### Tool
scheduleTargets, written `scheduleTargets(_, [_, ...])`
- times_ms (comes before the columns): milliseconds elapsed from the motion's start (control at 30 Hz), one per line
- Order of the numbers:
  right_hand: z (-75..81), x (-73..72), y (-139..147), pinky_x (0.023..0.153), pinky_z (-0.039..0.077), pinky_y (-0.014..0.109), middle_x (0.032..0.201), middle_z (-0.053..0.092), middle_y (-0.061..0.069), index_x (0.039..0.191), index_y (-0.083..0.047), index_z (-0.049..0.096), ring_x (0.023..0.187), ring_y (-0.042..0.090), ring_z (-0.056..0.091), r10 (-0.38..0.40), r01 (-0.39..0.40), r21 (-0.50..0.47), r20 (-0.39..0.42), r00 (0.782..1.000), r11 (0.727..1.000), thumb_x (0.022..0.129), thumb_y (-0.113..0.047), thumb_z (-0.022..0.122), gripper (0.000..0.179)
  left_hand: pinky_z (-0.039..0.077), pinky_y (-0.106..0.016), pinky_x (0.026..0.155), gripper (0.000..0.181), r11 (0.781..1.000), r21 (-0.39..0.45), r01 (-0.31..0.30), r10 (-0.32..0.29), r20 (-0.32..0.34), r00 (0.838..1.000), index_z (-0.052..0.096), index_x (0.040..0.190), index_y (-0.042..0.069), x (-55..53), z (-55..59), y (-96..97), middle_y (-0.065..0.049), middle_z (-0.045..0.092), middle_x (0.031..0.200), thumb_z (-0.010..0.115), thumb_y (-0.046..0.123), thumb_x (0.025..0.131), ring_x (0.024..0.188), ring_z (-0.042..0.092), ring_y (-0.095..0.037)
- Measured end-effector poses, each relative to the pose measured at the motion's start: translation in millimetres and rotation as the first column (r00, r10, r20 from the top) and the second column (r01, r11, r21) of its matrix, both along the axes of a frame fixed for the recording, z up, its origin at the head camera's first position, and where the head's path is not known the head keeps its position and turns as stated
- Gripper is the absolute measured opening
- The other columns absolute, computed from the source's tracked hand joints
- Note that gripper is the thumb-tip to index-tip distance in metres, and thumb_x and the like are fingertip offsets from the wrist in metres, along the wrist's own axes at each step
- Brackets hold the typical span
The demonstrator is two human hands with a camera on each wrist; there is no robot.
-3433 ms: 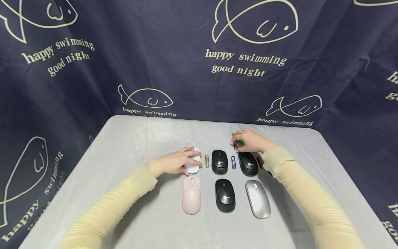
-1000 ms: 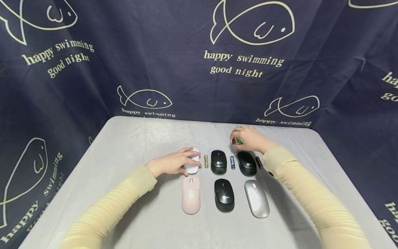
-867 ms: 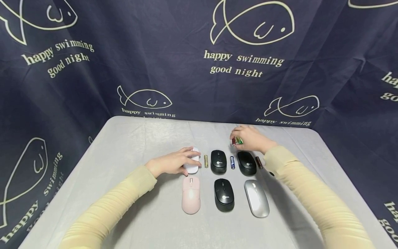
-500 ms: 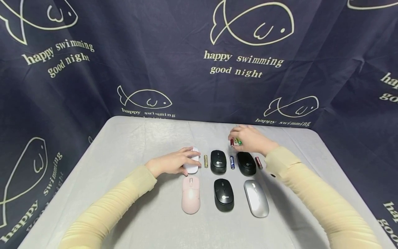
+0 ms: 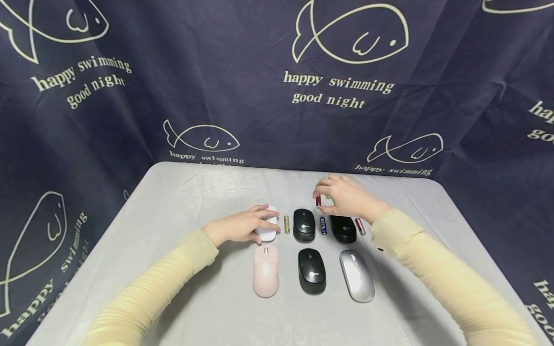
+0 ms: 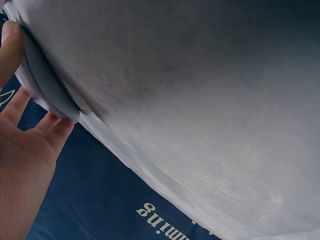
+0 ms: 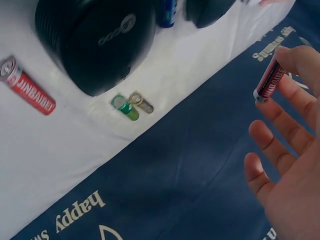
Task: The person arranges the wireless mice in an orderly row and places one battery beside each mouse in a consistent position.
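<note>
My left hand (image 5: 244, 225) grips a white computer mouse (image 5: 269, 234) by its sides, at the left end of the back row. The left wrist view shows the thumb on one side of it and the fingertips on the other. My right hand (image 5: 344, 196) pinches a red battery (image 7: 270, 80) between thumb and index finger, above the table behind the black mice. Its other fingers are spread and touch nothing. A green battery (image 7: 125, 108) and a small gold one (image 7: 142, 102) lie side by side on the table, mostly hidden behind the right hand in the head view.
Two black mice (image 5: 304, 225) (image 5: 344, 229) stand in the back row, with a gold battery (image 5: 286, 224), a blue battery (image 5: 323, 226) and a red battery (image 5: 360, 226) beside them. In front are a pink mouse (image 5: 266, 274), another black mouse (image 5: 311, 271) and a silver mouse (image 5: 357, 276).
My right hand has picked the red battery out from the green and gold ones and moved it a little left. My left hand stays on the white mouse.
</note>
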State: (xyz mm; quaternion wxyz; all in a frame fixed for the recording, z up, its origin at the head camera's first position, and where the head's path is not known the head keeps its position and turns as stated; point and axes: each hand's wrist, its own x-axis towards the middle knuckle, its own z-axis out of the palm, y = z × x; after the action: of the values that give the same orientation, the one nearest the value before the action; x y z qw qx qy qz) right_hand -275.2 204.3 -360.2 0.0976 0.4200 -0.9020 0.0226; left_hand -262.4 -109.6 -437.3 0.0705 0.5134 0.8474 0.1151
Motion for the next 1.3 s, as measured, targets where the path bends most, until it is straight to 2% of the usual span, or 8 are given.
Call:
scheduleTargets(200, [3.0,12.6,-7.2,0.073,0.043,0.039,0.105,0.063,-0.001,0.098,-0.018,0.069,0.098,0.022,0.055,0.009,-0.009,-0.01,0.013,1.0,1.0,0.075,-0.028,0.074,0.026,0.022,-0.047,0.115,0.058,1.0,0.004,-0.001,0.001,0.005,1.0,0.058,0.13,0.023,-0.4,-1.1,0.0,-0.01,0.037,0.149,0.075,0.028,0.074,0.138,0.024,-0.043])
scheduleTargets(533, [4.5,29.1,-16.4,0.075,0.044,0.04,0.105,0.063,-0.001,0.098,-0.018,0.068,0.099,0.022,0.056,0.049,-0.049,-0.026,0.013,0.999,0.998,0.075,-0.027,0.074,0.026,0.022,-0.047,0.115,0.058,1.0,0.006,0.001,-0.001,0.004,1.0,0.058,0.13,0.023,-0.5,-0.8,-0.2,-0.01,0.037,0.149,0.075,0.028,0.074,0.138,0.024,-0.043])
scheduleTargets(800, [-0.9,40.1,-21.5,0.084,0.046,0.044,0.105,0.063,-0.002,0.099,-0.018,0.069,0.098,0.022,0.055,0.081,-0.081,-0.032,0.005,0.997,0.996,0.076,-0.028,0.073,0.025,0.021,-0.047,0.115,0.059,1.0,0.001,0.003,-0.003,-0.001,1.0,0.058,0.13,0.023,-0.2,-0.8,0.4,-0.01,0.037,0.149,0.075,0.028,0.074,0.138,0.024,-0.044])
scheduleTargets(1000, [-4.5,51.8,-26.1,0.078,0.047,0.038,0.105,0.062,-0.003,0.098,-0.019,0.069,0.097,0.018,0.055,0.093,-0.092,-0.044,0.011,0.996,0.995,0.075,-0.026,0.074,0.025,0.021,-0.046,0.115,0.059,1.0,0.005,-0.005,0.005,0.005,1.0,0.058,0.13,0.024,-0.1,-2.3,-0.3,-0.009,0.036,0.149,0.075,0.028,0.074,0.138,0.024,-0.043])
scheduleTargets(1167, [-7.5,61.5,-30.9,0.081,0.048,0.039,0.105,0.062,-0.003,0.099,-0.019,0.068,0.096,0.018,0.054,0.113,-0.112,-0.052,0.01,0.994,0.992,0.075,-0.026,0.073,0.025,0.022,-0.047,0.115,0.059,1.0,0.013,-0.002,0.002,0.003,1.0,0.058,0.13,0.023,-0.2,-2.7,-0.3,-0.01,0.037,0.149,0.075,0.028,0.074,0.138,0.024,-0.044])
scheduleTargets(1300, [-11.6,68.5,-34.3,0.076,0.046,0.037,0.108,0.061,-0.003,0.099,-0.02,0.067,0.096,0.018,0.054,0.121,-0.12,-0.05,0.025,0.992,0.992,0.076,-0.027,0.072,0.025,0.023,-0.047,0.115,0.057,1.0,0.012,-0.007,0.007,0.014,1.0,0.058,0.13,0.023,-0.1,-1.5,-0.5,-0.009,0.037,0.149,0.075,0.027,0.075,0.138,0.024,-0.044])
